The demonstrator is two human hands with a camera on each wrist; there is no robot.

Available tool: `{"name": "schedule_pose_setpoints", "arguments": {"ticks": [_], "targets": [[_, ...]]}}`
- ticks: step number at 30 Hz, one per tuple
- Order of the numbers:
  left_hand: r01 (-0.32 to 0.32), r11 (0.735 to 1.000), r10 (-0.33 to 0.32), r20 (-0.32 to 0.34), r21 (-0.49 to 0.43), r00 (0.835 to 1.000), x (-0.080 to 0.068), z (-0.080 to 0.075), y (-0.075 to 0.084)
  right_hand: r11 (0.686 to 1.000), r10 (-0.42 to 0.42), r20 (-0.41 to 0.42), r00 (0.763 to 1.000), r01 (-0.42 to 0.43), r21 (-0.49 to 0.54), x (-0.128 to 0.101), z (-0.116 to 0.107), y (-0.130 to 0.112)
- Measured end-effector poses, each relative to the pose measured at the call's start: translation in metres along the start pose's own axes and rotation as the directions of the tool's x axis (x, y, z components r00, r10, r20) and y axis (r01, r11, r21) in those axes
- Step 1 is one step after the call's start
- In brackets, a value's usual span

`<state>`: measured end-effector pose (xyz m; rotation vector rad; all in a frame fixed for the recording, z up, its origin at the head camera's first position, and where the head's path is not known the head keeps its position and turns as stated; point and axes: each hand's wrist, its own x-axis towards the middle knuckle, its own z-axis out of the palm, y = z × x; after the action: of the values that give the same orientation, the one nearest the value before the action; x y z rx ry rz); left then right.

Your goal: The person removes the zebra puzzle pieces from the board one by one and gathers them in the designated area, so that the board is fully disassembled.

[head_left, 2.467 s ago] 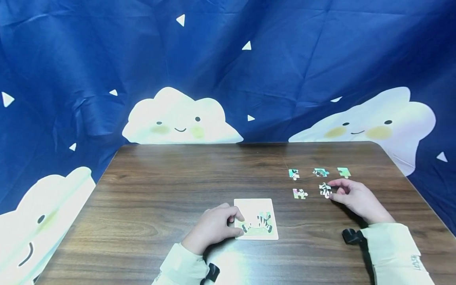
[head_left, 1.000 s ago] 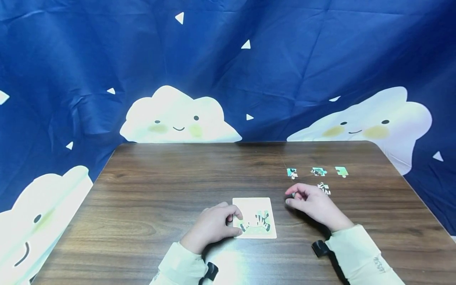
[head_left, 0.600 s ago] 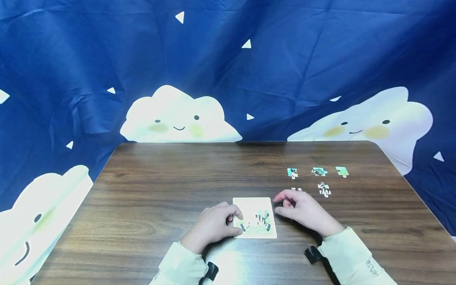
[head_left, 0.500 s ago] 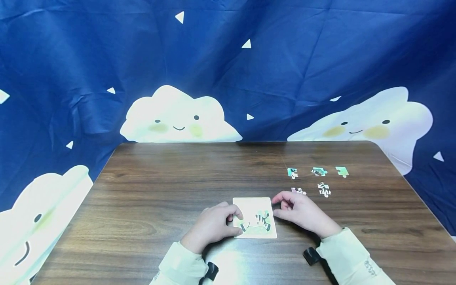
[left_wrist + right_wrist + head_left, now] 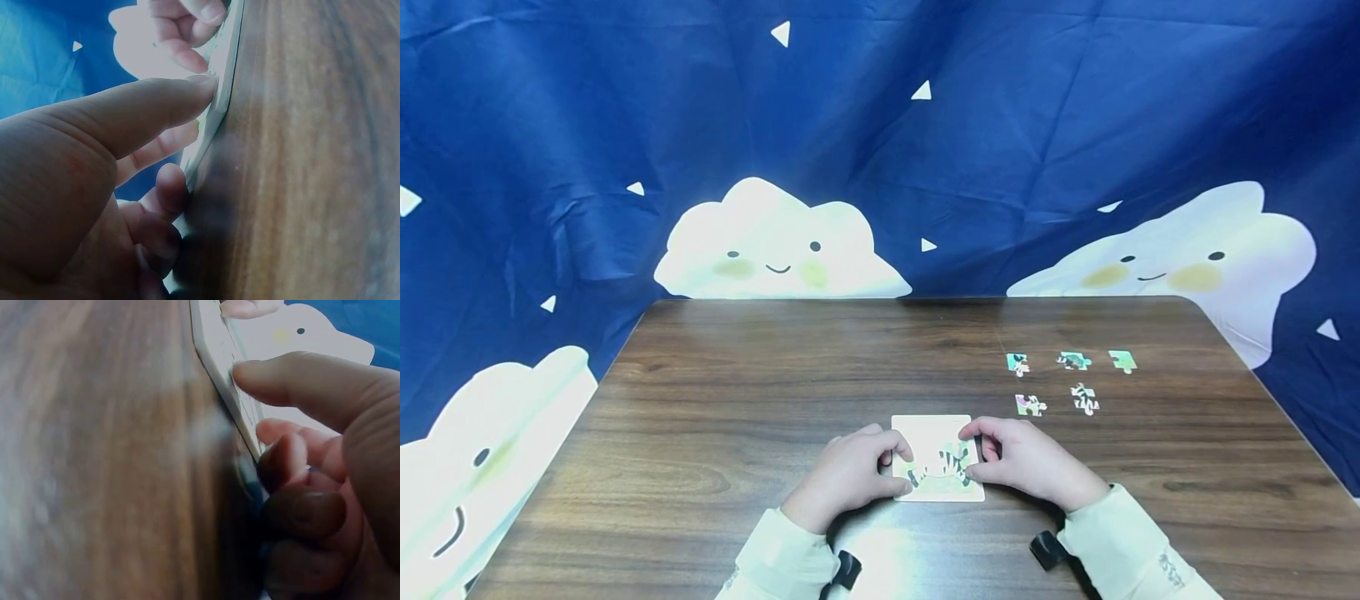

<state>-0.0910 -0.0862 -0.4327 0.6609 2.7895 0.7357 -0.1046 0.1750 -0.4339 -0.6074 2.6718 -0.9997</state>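
Gripping the puzzle board (image 5: 934, 433) at its two side edges, both hands are resting on the brown tabletop (image 5: 760, 392) close to the person. The left hand (image 5: 848, 473) is pinching the board's left edge, thumb on top and fingers curled beneath, as the left wrist view shows. The right hand (image 5: 1022, 460) is pinching the right edge the same way, thumb lying on the zebra picture. The board is lying flat between them, near the tabletop's front edge. Five loose puzzle pieces (image 5: 1030, 405) are sitting in two rows farther back on the right, well apart from the hands. A blue cloud-printed cloth (image 5: 850, 150) is hanging behind.
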Motion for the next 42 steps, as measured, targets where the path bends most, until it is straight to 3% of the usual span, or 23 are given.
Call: {"name": "schedule_pose_setpoints", "arguments": {"ticks": [9,14,22,30,42], "targets": [[-0.003,1.000,0.003,-0.012,-0.009,1.000,-0.0006,-0.0012,-0.0006,1.000,-0.010,0.030,1.000,0.010,-0.011,0.0014,-0.0005,-0.0065],[-0.011,1.000,0.011,-0.017,-0.009,1.000,-0.0013,-0.0019,-0.0006,1.000,-0.011,0.009,1.000,0.010,0.027,0.0019,0.0011,-0.0059],[0.001,1.000,-0.001,-0.004,-0.005,1.000,-0.0012,-0.0019,0.0000,0.996,-0.080,-0.037,0.996,0.081,0.043,0.0025,0.0041,-0.0023],[0.003,1.000,-0.003,0.001,-0.005,1.000,-0.0011,-0.0026,0.0021,0.996,-0.034,-0.028,0.999,0.036,0.076,0.0002,0.0028,-0.0024],[-0.009,1.000,0.009,-0.011,-0.008,1.000,-0.0013,-0.0016,0.0018,0.989,-0.128,-0.081,0.989,0.133,0.062,-0.0008,0.0049,0.0009]]}}
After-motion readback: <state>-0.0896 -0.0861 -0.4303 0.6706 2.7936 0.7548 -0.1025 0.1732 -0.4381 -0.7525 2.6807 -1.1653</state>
